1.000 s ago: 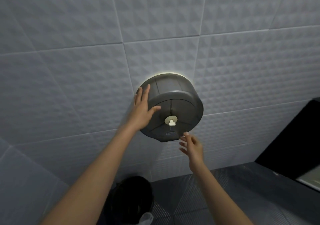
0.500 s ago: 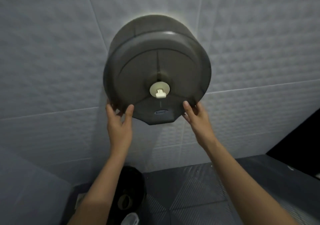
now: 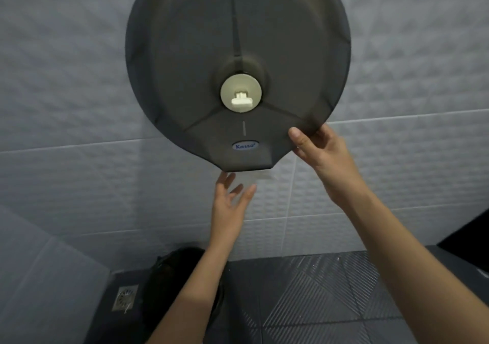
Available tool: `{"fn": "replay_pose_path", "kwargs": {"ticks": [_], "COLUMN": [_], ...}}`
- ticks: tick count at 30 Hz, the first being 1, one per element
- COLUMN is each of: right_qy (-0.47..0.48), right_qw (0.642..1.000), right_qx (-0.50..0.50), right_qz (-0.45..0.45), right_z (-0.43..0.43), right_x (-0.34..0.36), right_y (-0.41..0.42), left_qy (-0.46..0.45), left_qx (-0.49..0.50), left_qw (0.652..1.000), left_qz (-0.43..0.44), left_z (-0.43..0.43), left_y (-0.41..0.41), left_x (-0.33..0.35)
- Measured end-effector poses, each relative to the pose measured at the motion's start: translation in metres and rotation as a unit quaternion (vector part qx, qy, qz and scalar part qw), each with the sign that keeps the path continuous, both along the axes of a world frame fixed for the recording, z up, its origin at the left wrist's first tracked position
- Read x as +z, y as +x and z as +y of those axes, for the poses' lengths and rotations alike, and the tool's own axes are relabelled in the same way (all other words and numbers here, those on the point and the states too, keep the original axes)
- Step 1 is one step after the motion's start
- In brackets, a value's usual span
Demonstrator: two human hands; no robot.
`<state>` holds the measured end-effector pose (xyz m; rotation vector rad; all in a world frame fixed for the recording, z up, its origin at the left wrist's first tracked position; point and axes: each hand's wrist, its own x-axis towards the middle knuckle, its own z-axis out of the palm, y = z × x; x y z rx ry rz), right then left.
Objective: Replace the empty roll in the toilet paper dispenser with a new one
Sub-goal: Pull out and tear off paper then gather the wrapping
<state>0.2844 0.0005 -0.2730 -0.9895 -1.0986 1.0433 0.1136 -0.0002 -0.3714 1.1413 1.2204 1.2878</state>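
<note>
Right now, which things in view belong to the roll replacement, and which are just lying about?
Belongs to the job:
- grey round dispenser cover, closed
- cream lock knob at its centre
- right hand, gripping the cover's lower right edge
- left hand, open below the outlet

Just there:
- black bin on the floor
- floor drain
- tiled wall

No new roll is visible.

Views: one only, a wide-angle camera worn on the person's head.
Position: low, beneath the round smoky-grey plastic wall dispenser (image 3: pixel 238 60), very near it.
Facing: towards the pale grey textured tile wall (image 3: pixel 66 92), tilted up at the dispenser's front.
Reach: the dispenser fills the top; the dark ribbed floor tiles (image 3: pixel 317 298) show at the bottom edge.
Shared ground: none, no second view.
</note>
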Motion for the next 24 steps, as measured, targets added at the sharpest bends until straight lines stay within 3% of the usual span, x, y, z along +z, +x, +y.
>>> {"fn": "replay_pose_path", "kwargs": {"ticks": [5, 9, 19, 24], "right_qy": [-0.008, -0.020, -0.039, -0.094], "right_qw": [1.000, 1.000, 0.999, 0.992], "right_qx": [0.005, -0.001, 0.002, 0.018], "right_qz": [-0.011, -0.009, -0.008, -0.081], "right_z": [-0.003, -0.003, -0.003, -0.006], "right_x": [0.003, 0.003, -0.003, -0.036], "right_y": [0.000, -0.001, -0.001, -0.010], "left_qy": [-0.079, -0.115, -0.166, -0.193], "left_qx": [-0.034, 0.004, -0.007, -0.024], "left_qw": [0.991, 0.970, 0.980, 0.979], "left_qz": [-0.105, -0.216, -0.109, -0.065], "left_z": [0.025, 0.033, 0.003, -0.020], "left_y": [0.019, 0.031, 0.021, 0.019], "left_x": [0.000, -0.003, -0.058, -0.085]}}
